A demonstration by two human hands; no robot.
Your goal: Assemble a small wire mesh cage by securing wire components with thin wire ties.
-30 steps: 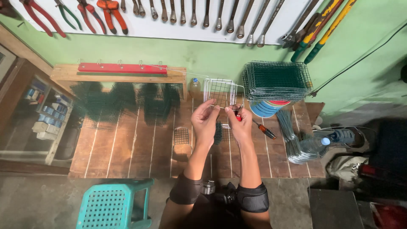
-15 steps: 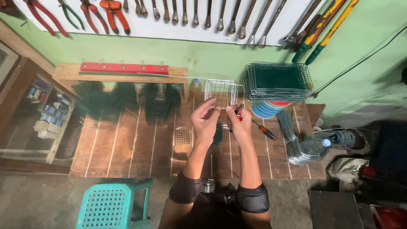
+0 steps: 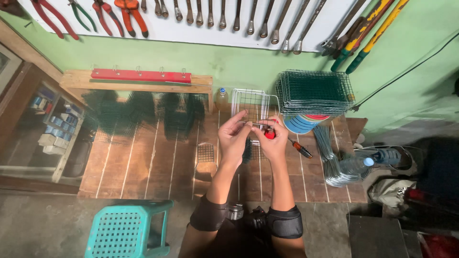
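Head view: hands (image 3: 253,138) on wire basket (image 3: 253,106), perhaps.

- The pliers (image 3: 117,14) and wrenches (image 3: 229,16) on the far wall are cut off by the top edge.
- The left hand (image 3: 234,138) and right hand (image 3: 273,142) hide the near part of the wire cage (image 3: 253,102).
- A red-handled tool (image 3: 270,134) in the right hand's fingers is mostly covered; its kind is unclear.
- The teal stool (image 3: 126,229) runs off the bottom edge.

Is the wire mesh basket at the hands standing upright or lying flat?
Upright: the wire mesh basket stands on the wooden table, its grid rising beyond both hands.
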